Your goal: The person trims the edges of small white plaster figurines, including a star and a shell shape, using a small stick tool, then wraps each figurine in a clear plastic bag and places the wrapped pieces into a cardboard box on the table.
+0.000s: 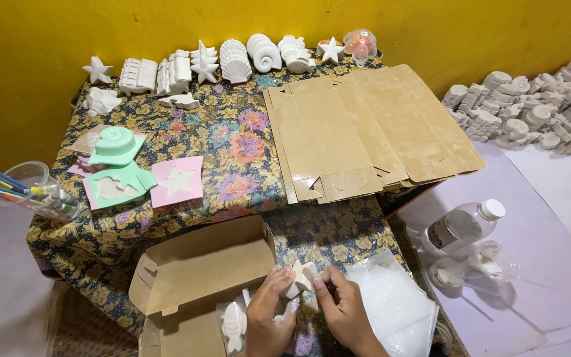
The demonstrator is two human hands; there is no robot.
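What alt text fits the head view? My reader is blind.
Two bare hands, left hand and right hand, hold a small white plaster star figure above an open brown cardboard box on a floral tablecloth; flat cardboard sheets lie behind.

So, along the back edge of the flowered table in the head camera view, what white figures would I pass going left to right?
Small starfish → treasure chest → tall starfish → scallop shell → spiral snail shell → small star → clear dome holding something orange.

Two bare hands, left hand, right hand (no rings, no sleeves), short plain fingernails
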